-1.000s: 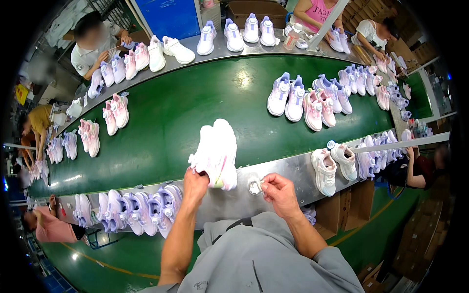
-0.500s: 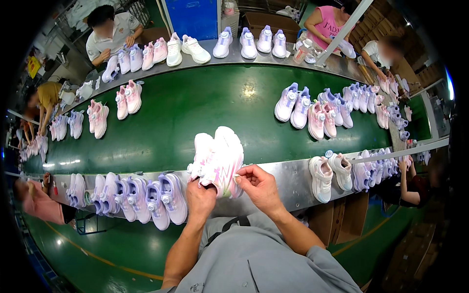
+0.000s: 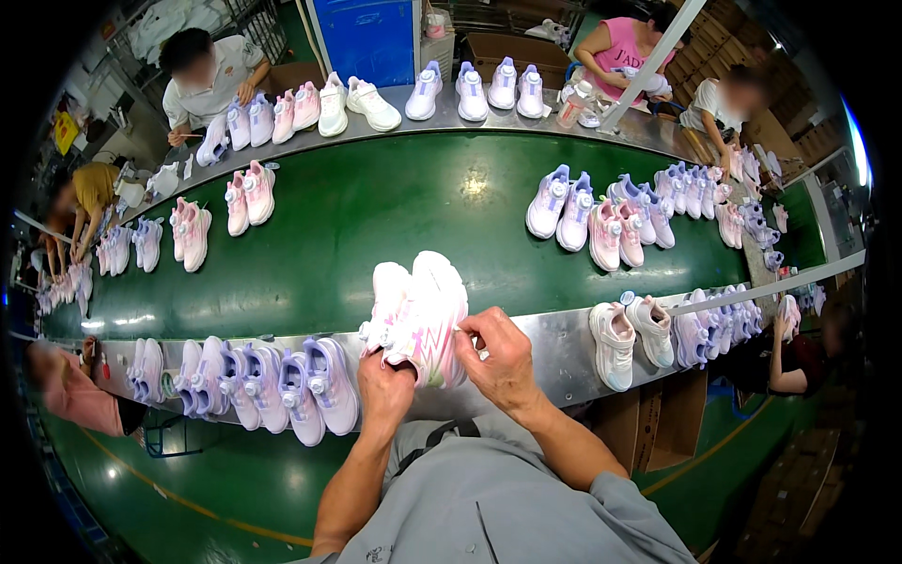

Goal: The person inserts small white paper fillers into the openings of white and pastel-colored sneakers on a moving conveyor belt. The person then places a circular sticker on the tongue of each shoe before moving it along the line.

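Now left hand (image 3: 385, 387) grips the pink-white shoe (image 3: 427, 318) from below; right hand (image 3: 503, 357) pinches its side.

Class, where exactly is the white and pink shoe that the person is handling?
In the head view, the white and pink shoe sits centre frame on the metal ledge, between the left hand and right hand, right of the lilac shoes.
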Demonstrator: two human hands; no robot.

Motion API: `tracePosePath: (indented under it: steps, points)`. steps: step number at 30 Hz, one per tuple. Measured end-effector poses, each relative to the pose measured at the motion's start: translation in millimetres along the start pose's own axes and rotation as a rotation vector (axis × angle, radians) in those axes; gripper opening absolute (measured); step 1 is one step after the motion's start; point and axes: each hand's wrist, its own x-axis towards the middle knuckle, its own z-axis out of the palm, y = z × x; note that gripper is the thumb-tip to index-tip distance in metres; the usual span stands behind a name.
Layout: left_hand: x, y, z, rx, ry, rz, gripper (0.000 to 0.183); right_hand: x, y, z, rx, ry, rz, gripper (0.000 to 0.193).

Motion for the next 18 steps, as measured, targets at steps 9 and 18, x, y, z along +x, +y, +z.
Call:
tracePosePath:
  steps: [9, 18]
  points:
    - [-1.9, -3.9, -1.6, -0.053, -0.009, -0.035, 0.028, -5.6, -3.0, -3.8, -0.050, -0.041, -0.089, 0.016]
    - [-2.8, 8.0, -7.3, -0.056, -0.004, 0.114, 0.024, 30.9, 1.2, -16.9, -0.021, -0.014, -0.024, 0.014]
